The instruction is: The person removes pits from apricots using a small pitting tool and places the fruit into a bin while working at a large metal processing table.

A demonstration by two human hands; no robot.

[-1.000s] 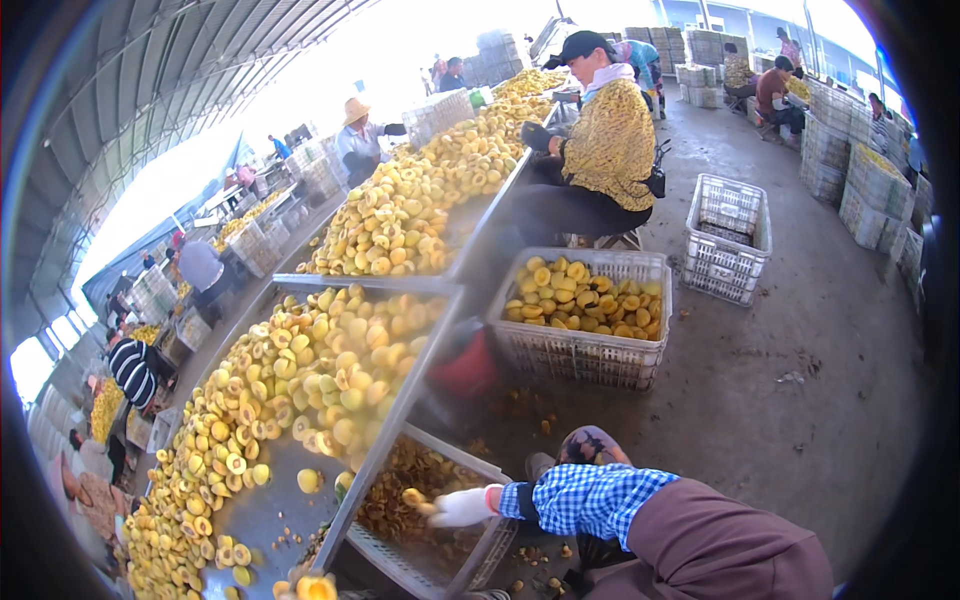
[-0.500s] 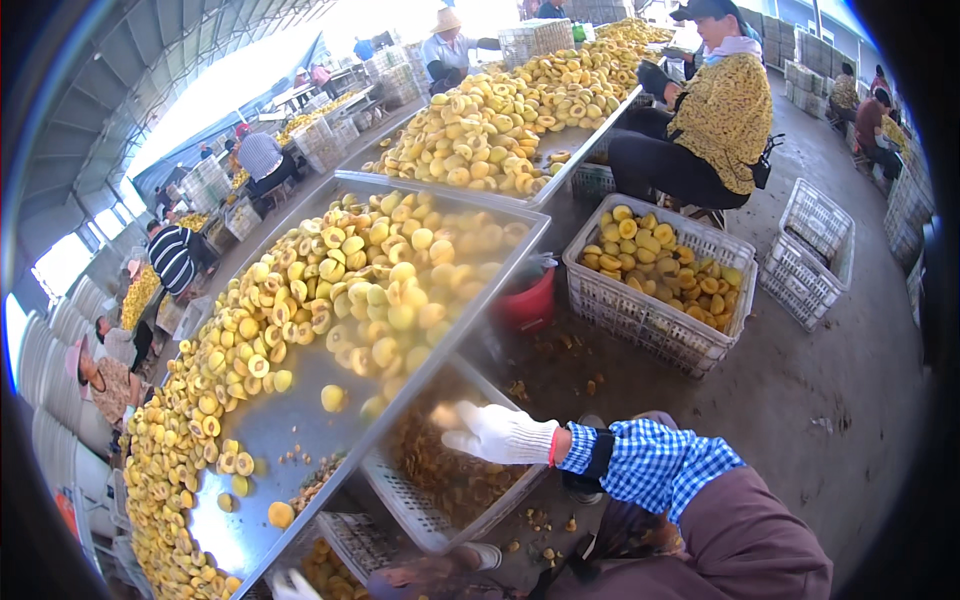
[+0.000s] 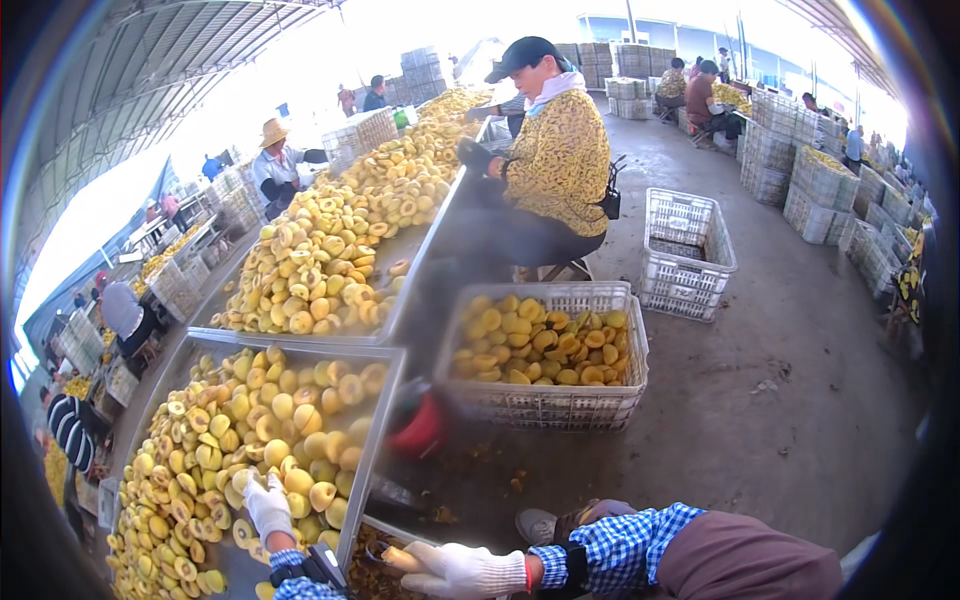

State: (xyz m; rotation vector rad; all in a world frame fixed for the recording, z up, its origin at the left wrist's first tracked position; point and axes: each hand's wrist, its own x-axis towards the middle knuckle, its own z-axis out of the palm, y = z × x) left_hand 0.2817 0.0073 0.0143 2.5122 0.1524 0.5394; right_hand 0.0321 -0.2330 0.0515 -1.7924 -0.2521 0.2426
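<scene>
My left hand point(image 3: 268, 510), in a white knit glove, reaches over the near metal tray point(image 3: 372, 440) at the lower left. Its fingertips close on a yellow peach point(image 3: 240, 481) at the edge of the pile. Halved yellow peaches point(image 3: 190, 490) heap up in this tray, several showing reddish hollows. My right hand point(image 3: 465, 571), gloved in white with a red band at the wrist, is closed on a short tan tool handle point(image 3: 403, 558). The tool's far end is hard to make out. This hand hangs beside the tray, above a crate holding brownish scraps point(image 3: 368, 575).
A second metal tray point(image 3: 412, 275) piled with peaches adjoins mine; a co-worker point(image 3: 560, 165) in a patterned yellow top sits beside it. A white crate of peaches point(image 3: 545, 402), a red bucket point(image 3: 418, 428) and another white crate point(image 3: 685, 290) stand on the floor to the right.
My view has swung to the right. My left hand has come up from the lower edge onto the peaches. The right hand stays low beside the tray, its tool now plainer to see.
</scene>
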